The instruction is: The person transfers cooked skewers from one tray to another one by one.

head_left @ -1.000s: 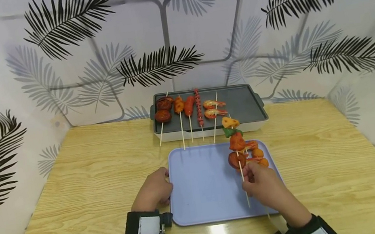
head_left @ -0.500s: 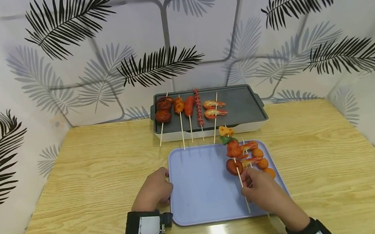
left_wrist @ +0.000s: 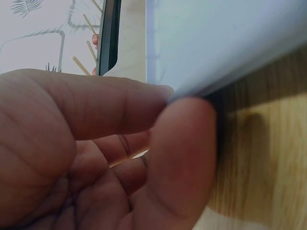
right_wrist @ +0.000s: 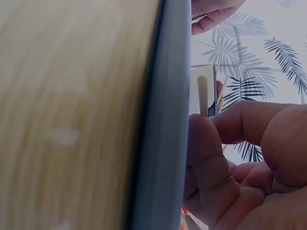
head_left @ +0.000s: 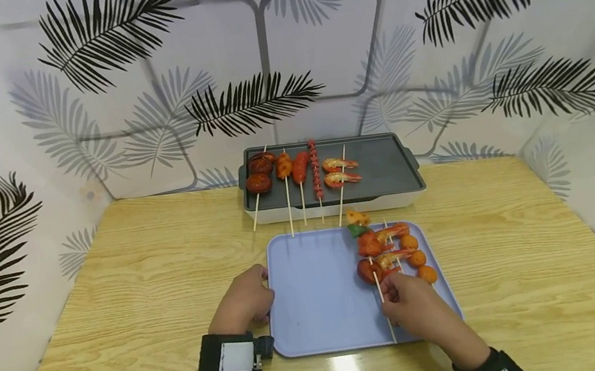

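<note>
My left hand [head_left: 242, 301] pinches the left rim of the lavender tray [head_left: 317, 312]; in the left wrist view, its thumb [left_wrist: 184, 143] and index finger meet at the tray's edge. My right hand [head_left: 417, 303] is over the tray's right half, pinching the bare wooden stick of a mixed food skewer [head_left: 368, 243]. That skewer carries a yellow piece, a green piece, an orange-red chunk and a round brown piece. It overlaps a shrimp skewer [head_left: 402, 254] on the tray. Right of the shrimp lies a skewer of orange balls [head_left: 417, 258]. The right wrist view shows the stick's end [right_wrist: 203, 93] between thumb and index finger.
Behind the tray stands a grill pan [head_left: 382, 165] with a dark plate. On its left and middle lie several skewers: brown rounds [head_left: 259, 184], a sausage [head_left: 300, 167], a thin red strip [head_left: 315, 170] and shrimp [head_left: 342, 178]. Wooden table [head_left: 133, 289] surrounds the tray.
My right hand has brought the mixed skewer toward me and slightly left, lower over the tray beside the shrimp skewer. The left hand has stayed at the tray's rim.
</note>
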Motion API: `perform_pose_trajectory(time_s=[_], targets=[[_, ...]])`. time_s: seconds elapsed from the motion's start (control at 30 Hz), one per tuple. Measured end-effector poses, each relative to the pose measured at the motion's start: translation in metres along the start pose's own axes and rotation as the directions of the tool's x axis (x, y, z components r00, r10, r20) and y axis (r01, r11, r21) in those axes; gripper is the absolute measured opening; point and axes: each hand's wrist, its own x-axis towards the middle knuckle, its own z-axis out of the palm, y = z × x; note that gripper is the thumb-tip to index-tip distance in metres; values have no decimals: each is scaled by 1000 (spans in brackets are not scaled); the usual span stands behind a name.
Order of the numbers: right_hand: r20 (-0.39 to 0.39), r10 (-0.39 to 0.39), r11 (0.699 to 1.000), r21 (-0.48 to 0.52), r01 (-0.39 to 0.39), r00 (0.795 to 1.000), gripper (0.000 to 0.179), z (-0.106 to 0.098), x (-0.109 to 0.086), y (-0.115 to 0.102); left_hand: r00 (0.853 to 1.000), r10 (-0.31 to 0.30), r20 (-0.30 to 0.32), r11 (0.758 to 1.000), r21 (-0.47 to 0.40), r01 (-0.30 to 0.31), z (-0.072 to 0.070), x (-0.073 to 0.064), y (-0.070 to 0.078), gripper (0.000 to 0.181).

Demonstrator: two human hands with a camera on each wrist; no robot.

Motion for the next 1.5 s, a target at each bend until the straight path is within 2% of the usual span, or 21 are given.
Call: perform_pose_trajectory(time_s=[0.2,0.47,0.73,0.93,1.23,1.37,1.5], targets=[[22,-24,999,-21,25,999,14,2,-1,0,1000,2,1,1000,0,-2,-1,-1,-1,42],[36,-40,999,1,40,999,14,2,-5,-4,1000,-9,4,1000,-8,9,-2,-2,-1,42],[22,9,1000,21,-10,1000,13,5,-9,-4,1000,-5,7,1000,-12,5,-1,-2,1,42],[28,5,998,59,-7,1000,13,8,-11,-10,1000,-8,3,1000,0,8,-2,-1,0,42],[31,-7,1000,-17,8,1000,13,6,-13,-10,1000,21,-8,1000,-4,-21,0,0,0,42],[-8,-54,994,-96,53,999,14,3,-13,-11,1000,27,-9,1000,-6,-27,1,0,-1,42],[-56,-129,973,-201,115,990,13,3,-12,-11,1000,18,-4,1000,-16,-18,1,-1,-1,41]])
